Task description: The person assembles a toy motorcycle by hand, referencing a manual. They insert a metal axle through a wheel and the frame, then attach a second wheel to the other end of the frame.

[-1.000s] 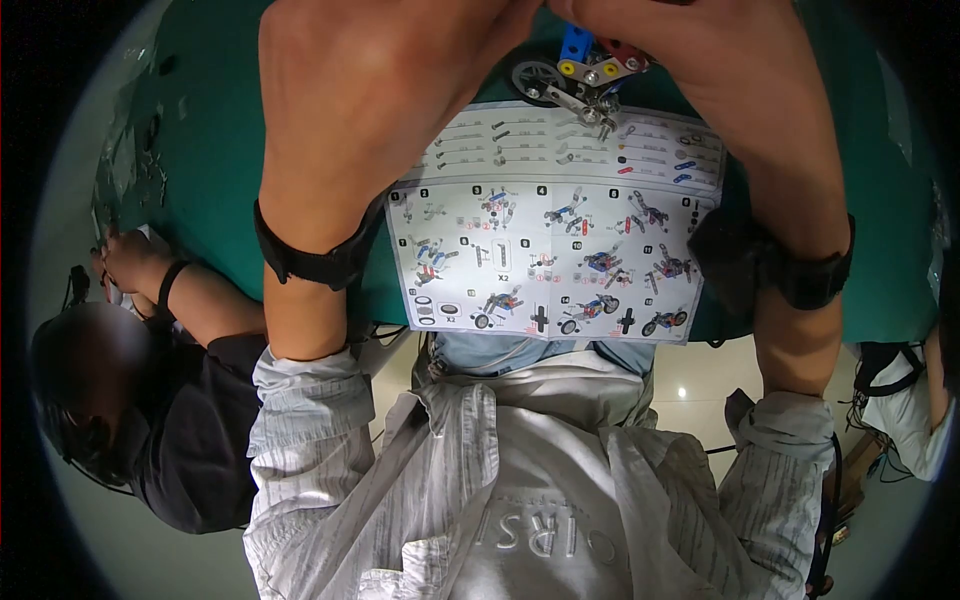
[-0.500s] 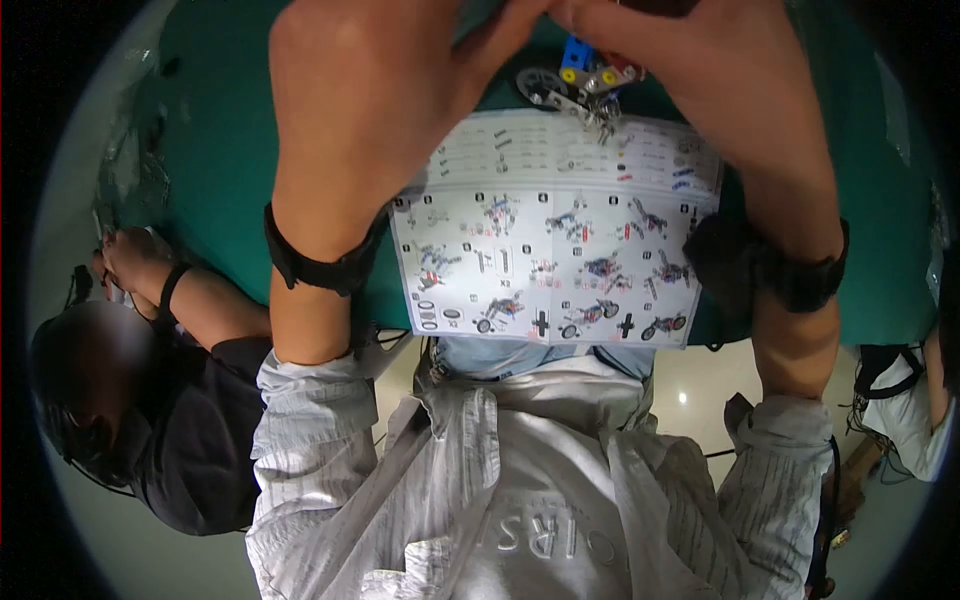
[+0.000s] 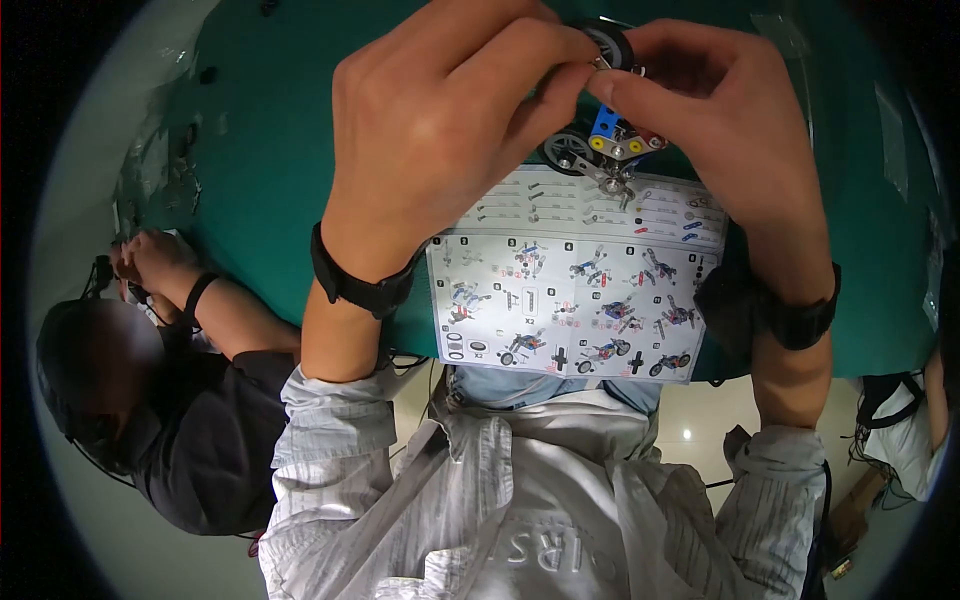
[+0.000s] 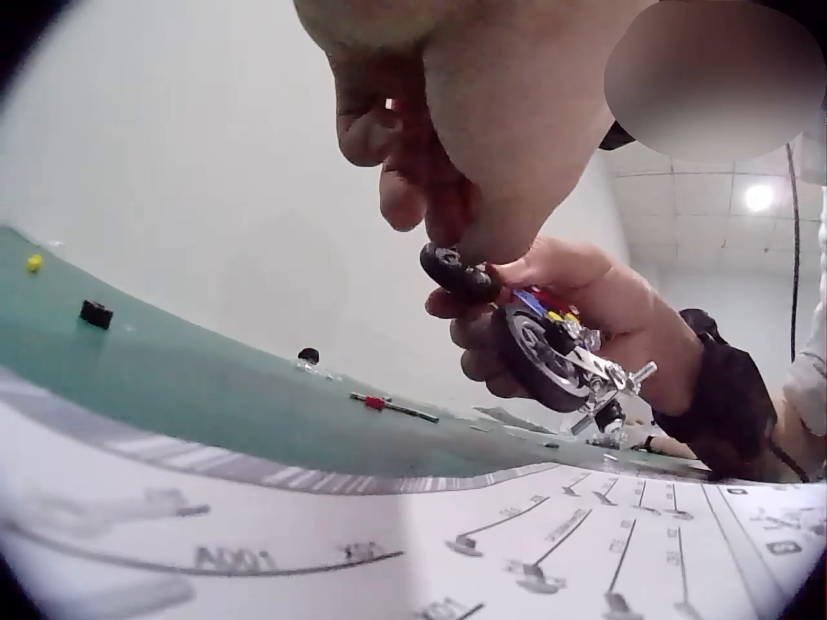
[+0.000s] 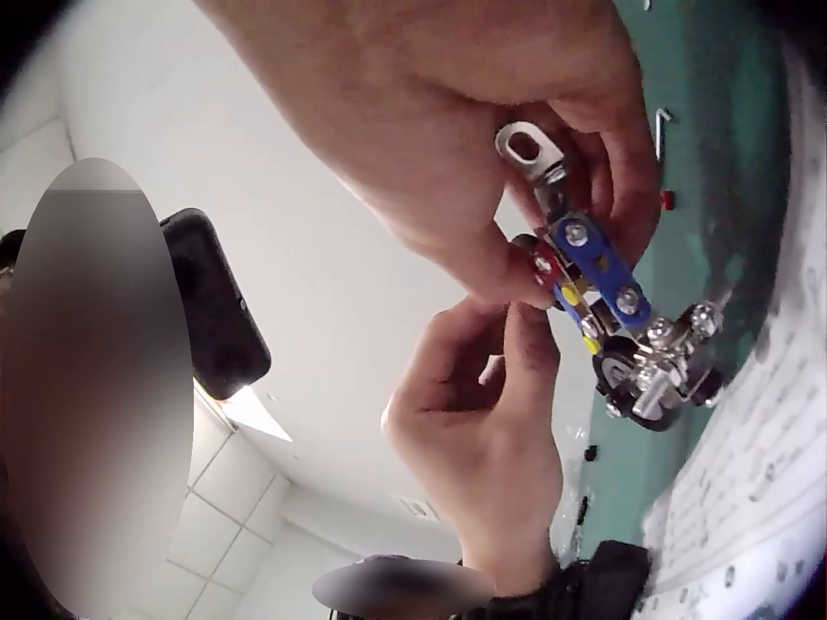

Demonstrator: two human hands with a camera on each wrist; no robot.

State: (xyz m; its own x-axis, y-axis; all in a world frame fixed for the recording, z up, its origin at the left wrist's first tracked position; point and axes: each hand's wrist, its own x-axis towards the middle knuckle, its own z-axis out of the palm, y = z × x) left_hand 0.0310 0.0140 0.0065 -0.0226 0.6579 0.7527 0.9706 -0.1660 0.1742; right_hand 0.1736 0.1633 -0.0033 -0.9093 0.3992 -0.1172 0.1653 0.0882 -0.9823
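Note:
A small model motorcycle of metal and blue and red strips is held up above the top edge of a printed instruction sheet. My right hand grips it from the right, thumb and fingers round its frame. My left hand pinches at its far end, fingertips right at the upper black wheel. Its other wheel hangs free below the fingers, beside silver screws and brackets. A silver slotted bracket sticks out near my right thumb. What lies between my left fingertips is mostly hidden.
The green table spreads beyond the sheet. A thin rod with a red piece, a black part and a yellow bit lie on it. Clear plastic bags lie to the right. Another person sits at the left.
The head view has shifted, so hands, model and sheet appear lower. The upper wheel and the fingertips, cut off before, now show. Both hands still hold the motorcycle.

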